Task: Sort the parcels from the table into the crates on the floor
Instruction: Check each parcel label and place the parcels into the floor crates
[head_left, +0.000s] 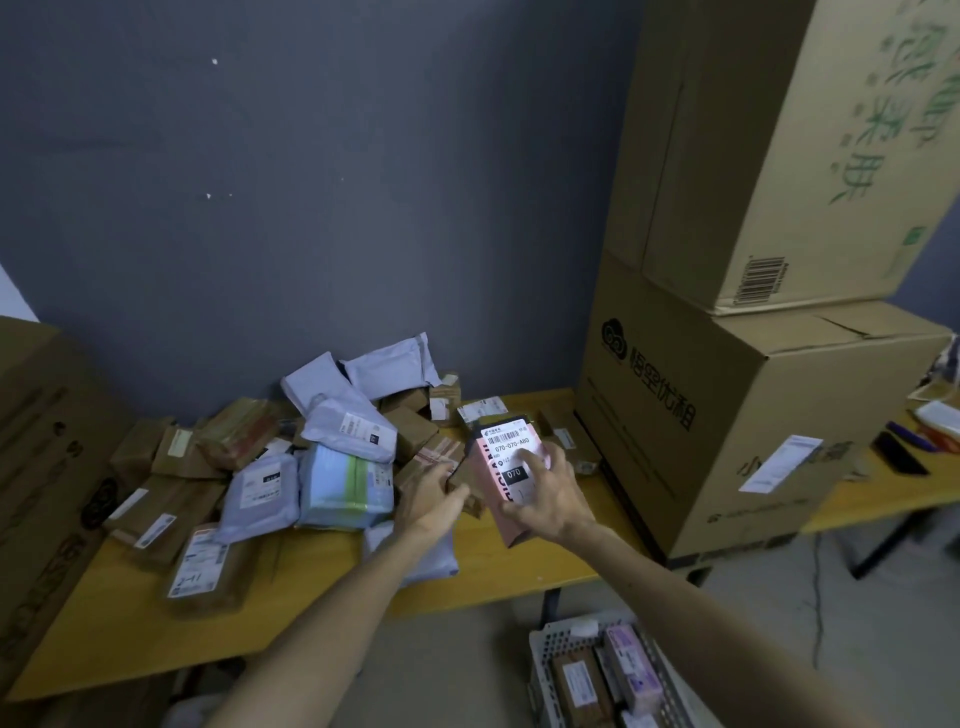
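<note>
Pink parcel (506, 447) gripped by right hand (550, 496) fingers (530, 458), above table (130, 623).

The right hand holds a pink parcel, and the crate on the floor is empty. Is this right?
Not quite: the crate holds several parcels, as the head view shows. The right hand does hold the pink parcel.

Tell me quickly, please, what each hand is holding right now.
Left hand: at a small brown parcel; whether its grip has closed cannot be told.
Right hand: holding the pink parcel.
</note>
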